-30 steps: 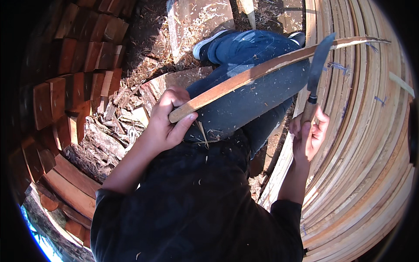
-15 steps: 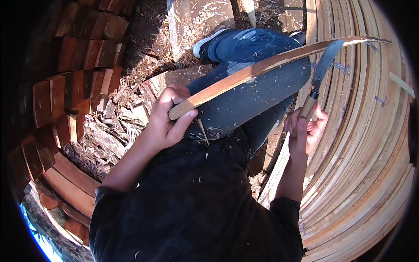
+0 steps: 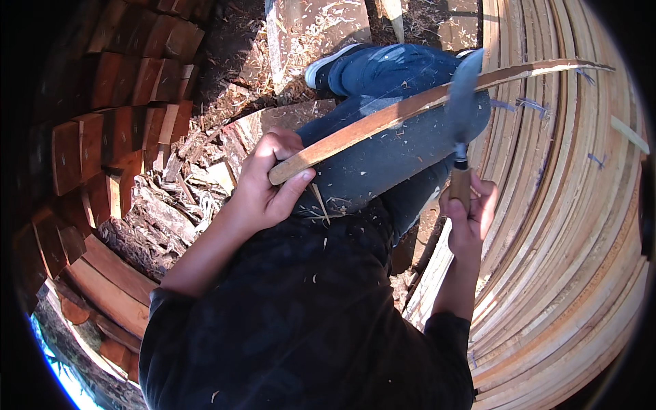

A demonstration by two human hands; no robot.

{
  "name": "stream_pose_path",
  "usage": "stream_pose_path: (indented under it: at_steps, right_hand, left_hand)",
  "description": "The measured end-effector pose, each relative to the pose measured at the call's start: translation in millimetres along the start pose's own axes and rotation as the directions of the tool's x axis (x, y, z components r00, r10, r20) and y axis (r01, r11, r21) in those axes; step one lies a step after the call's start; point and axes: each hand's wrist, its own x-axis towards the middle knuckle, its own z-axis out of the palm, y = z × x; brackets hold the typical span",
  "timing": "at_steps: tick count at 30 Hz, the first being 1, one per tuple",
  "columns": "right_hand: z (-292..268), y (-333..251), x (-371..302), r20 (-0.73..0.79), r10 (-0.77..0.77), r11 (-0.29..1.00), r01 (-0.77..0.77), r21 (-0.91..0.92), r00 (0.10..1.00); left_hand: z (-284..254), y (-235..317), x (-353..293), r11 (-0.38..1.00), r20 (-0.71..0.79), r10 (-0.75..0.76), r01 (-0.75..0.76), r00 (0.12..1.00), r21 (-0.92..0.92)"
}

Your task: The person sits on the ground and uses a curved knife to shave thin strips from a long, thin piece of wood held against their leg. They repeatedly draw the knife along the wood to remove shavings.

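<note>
My left hand (image 3: 270, 183) is closed round the near end of a long wooden strip (image 3: 383, 121). The strip slants up to the right across my jeans-clad thigh (image 3: 410, 140), and its far end reaches over the stacked slats. In my right hand (image 3: 470, 208) is a knife (image 3: 463, 96), gripped by its wooden handle with the broad, slightly blurred blade pointing away from me. The blade overlaps the strip in this view; whether they touch I cannot tell. A thin sliver of wood (image 3: 320, 203) lies at my lap below the left hand.
Long pale slats (image 3: 547, 225) are stacked along my right, with bits of purple tie (image 3: 531, 106) on them. Reddish wood blocks (image 3: 89, 147) are piled at my left. Shavings and bark scraps (image 3: 164, 215) cover the ground, and a flat board (image 3: 321, 34) lies ahead.
My right hand has brought the knife left, so its blade now crosses the strip over my knee instead of near the strip's far end. My left hand and the strip have hardly shifted.
</note>
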Motion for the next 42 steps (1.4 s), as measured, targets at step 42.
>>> stream_pose_path:
  at_steps: [42]
  right_hand:
    - [0,-8,0,0.160,0.001,0.964,0.042,-0.262,0.987]
  left_hand:
    - [-5,-4,3,0.998,0.029,0.036,-0.037,0.999,0.046]
